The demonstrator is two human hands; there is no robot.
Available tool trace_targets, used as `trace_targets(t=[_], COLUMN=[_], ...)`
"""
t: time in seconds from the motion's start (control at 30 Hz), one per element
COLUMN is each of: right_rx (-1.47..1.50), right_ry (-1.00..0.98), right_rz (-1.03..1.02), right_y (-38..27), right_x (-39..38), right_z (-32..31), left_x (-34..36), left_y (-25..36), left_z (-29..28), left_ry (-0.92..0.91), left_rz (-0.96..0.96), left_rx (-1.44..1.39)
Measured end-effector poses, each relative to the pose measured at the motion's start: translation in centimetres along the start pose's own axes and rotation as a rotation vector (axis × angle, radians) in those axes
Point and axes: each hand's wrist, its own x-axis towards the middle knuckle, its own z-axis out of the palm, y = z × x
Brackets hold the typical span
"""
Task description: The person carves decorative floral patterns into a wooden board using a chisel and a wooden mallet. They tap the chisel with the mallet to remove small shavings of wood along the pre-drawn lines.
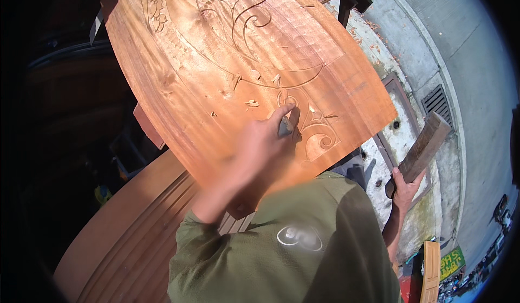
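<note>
Pinching a short grey carving tool (285, 126) in the head view, the left hand (271, 132) bent over the carved wooden panel (357, 94) lying beneath it; the tool's edge was hidden. Well apart, the right hand (405, 190) wrapped around one end of a squared wooden billet (428, 143). Wood chips (252, 103) lay just beyond the left hand. An off-angle blow could have sent the tool skidding into the scrollwork (323, 141) beside that hand. The panel's long axis ran away from it toward the upper left; the billet pointed up and outward.
</note>
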Motion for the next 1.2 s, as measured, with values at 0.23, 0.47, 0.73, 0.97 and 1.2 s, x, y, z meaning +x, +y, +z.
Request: trace_targets(t=[0.23, 0.47, 0.73, 0.97, 1.2], right_rx=[0.069, -0.009, 0.008, 0.081, 0.081], right_ry=[-0.104, -0.315, -0.380, -0.437, -0.459], right_rz=[-0.040, -0.145, -0.294, -0.220, -0.223], right_y=[0.8, -0.8, 0.8, -0.8, -1.2], right_x=[3.5, 8.2, 13.0, 12.9, 13.6], right_z=[2.2, 0.6, -0.3, 0.2, 0.8], left_x=[-1.8, -6.3, -6.4, -7.5, -5.8], left_y=[3.4, 1.8, 2.7, 5.9, 4.7], left_z=[2.5, 3.1, 8.2, 8.8, 0.7], left_ry=[0.216, 0.478, 0.808, 0.400, 0.935], left_rz=[0.148, -0.138, -0.276, -0.230, -0.126], left_rx=[0.407, -0.116, -0.079, -0.221, -0.811])
